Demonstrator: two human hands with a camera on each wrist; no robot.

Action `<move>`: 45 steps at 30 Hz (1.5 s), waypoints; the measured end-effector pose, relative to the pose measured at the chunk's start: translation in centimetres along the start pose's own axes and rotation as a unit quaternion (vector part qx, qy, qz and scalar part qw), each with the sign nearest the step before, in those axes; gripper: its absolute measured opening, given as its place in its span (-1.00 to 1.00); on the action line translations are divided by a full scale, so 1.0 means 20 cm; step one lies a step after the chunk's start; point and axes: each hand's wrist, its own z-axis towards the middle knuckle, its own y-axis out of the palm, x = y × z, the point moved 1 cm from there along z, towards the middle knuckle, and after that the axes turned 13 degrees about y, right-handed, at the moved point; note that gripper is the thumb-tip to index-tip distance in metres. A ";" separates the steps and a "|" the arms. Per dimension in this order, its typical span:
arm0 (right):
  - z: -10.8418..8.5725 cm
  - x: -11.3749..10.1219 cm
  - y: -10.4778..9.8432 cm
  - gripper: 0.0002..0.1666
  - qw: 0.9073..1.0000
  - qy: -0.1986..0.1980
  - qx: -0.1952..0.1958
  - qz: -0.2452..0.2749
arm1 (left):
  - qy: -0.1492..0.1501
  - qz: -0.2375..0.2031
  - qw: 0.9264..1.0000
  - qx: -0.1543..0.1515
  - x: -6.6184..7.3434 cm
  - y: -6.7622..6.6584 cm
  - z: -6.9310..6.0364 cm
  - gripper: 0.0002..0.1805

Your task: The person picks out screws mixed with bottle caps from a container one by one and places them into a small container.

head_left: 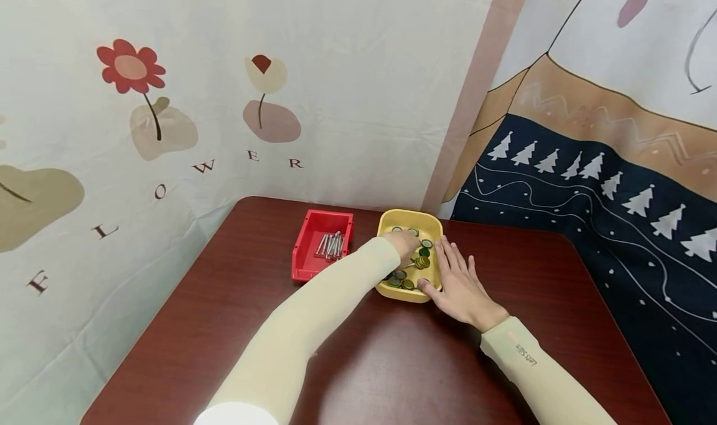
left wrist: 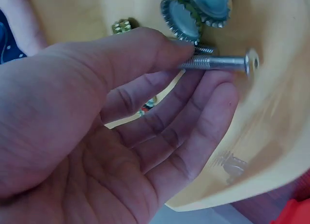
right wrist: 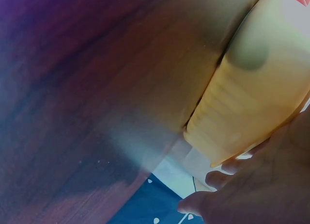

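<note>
My left hand reaches down inside a yellow bin. In the left wrist view it pinches a silver bolt between thumb and fingers, the bolt's head pointing away from the hand. Part of another threaded shank shows just behind that bolt. Crimped metal bottle caps lie scattered on the bin's floor, some gold, some showing their undersides. My right hand rests with fairly straight fingers against the bin's right side, the thumb at its near right corner. The left fingertips are hidden in the head view.
To the left of the yellow bin stands a red open-front bin with several silver bolts in it. Both bins sit near the far edge of a dark reddish wooden table. A printed cloth hangs behind the table.
</note>
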 end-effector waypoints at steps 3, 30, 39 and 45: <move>0.00 0.00 0.00 0.22 1.000 0.000 0.002 0.002 | 0.014 -0.010 1.000 -0.004 -0.04 0.01 0.03 -0.59; 0.00 -0.01 -0.01 0.19 1.000 -0.002 0.002 0.005 | 0.066 -0.211 0.949 0.225 0.06 -0.15 -0.62 -0.60; 0.00 -0.01 -0.01 0.20 1.000 -0.001 0.004 0.004 | 0.043 -0.331 0.892 0.306 0.05 -0.11 -0.72 -0.68; 0.00 0.00 0.00 0.20 1.000 0.002 0.001 0.005 | 0.043 -0.360 0.870 0.334 0.05 -0.07 -0.76 -0.70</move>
